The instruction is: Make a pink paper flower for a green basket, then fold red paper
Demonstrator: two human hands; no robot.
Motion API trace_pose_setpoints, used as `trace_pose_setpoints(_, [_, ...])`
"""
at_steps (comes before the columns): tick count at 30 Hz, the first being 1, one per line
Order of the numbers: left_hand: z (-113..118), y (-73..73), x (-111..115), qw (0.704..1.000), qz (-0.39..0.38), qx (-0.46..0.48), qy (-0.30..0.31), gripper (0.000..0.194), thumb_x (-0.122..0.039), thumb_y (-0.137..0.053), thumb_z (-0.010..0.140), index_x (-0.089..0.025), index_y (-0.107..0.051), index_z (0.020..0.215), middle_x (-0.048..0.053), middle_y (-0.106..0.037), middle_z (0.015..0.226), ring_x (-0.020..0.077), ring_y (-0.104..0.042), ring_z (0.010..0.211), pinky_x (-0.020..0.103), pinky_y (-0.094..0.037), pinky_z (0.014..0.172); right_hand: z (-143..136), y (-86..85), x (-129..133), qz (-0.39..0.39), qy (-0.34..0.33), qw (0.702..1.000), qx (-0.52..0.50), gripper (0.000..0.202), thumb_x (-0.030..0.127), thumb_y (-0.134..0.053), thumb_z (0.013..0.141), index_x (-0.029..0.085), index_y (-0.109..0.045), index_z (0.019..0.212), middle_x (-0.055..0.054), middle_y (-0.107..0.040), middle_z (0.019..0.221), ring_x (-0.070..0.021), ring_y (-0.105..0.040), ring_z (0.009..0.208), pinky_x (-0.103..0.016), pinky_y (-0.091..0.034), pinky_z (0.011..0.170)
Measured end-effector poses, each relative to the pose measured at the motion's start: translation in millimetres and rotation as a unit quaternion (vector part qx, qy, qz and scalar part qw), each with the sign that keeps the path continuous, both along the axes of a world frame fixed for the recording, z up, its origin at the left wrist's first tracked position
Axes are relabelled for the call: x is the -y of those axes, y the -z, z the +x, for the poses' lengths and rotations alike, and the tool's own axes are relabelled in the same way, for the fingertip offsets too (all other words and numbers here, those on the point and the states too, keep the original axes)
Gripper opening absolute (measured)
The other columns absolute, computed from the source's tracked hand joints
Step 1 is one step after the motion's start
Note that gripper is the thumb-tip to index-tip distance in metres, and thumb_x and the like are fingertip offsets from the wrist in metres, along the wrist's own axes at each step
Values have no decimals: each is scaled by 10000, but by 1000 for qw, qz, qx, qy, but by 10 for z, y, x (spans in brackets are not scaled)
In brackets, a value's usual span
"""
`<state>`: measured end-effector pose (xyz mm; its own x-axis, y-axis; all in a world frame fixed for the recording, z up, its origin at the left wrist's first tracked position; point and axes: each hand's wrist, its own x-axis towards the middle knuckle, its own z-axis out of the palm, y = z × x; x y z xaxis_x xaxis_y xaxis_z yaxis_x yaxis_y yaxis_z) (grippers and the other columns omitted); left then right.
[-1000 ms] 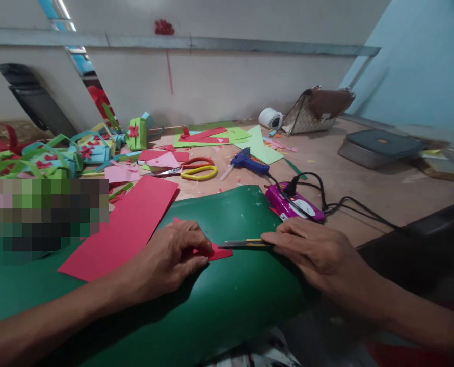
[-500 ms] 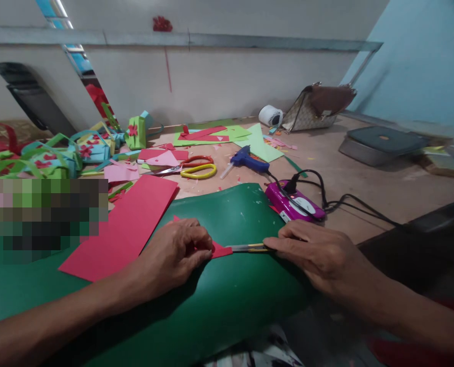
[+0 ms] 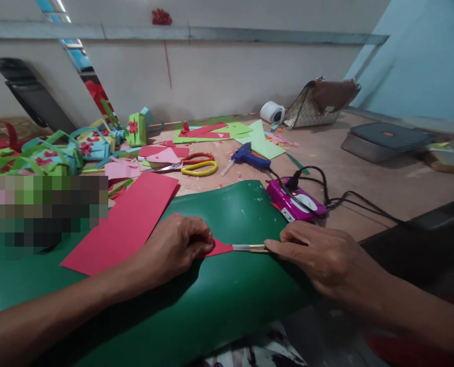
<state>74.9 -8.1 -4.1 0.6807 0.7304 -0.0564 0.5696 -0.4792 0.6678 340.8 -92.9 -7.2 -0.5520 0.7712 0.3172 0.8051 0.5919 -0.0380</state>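
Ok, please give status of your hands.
Left hand holding small red paper. Right hand gripping cutter, blade at paper's end. Purple power strip beyond right hand.

No legible lettering or numbers, the white label [image 3: 306, 202] on the purple power strip [image 3: 275, 191] too small for reading.

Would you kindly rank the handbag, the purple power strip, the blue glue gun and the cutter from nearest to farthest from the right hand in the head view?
1. Cutter: held in the right hand.
2. Purple power strip: just beyond the hand.
3. Blue glue gun: farther back, left of the strip.
4. Handbag: farthest back, right of the glue gun.
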Motion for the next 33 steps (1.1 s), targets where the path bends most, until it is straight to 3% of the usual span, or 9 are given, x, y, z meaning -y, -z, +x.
trace_pose_setpoints(7, [-26, -47, -101, 997, -65, -37, 20, 130, -260, -590, 795, -181, -690, 769, -13, -671, 683, 120, -583, 606, 192, -363, 510, -10, 13, 16, -1, -7, 1000, 5, 417, 10, -383, 767, 219, -642, 1019, -22, -518, 740, -141, -440, 606, -256, -259, 527])
trace_pose_setpoints(23, [11, -85, -168, 996, -78, -32, 23, 92, -213, -635, 732, -162, -698, 688, -36, -595, 540, 79, -490, 482, 170, -349, 465, -54, 28, 117, -9, 3, 1000, 14, 482, 7, -420, 706, 208, -595, 1107, -35, -525, 779, -162, -468, 639, -263, -298, 554])
trace_pose_setpoints(33, [-3, -58, -162, 997, -65, -21, 19, 100, -216, -629, 741, -166, -699, 690, -24, -631, 589, 90, -520, 526, 177, -341, 473, -184, 14, 206, -15, 30, 999, 29, 439, 7, -409, 754, 208, -570, 1108, -33, -508, 768, -177, -453, 649, -295, -281, 577])
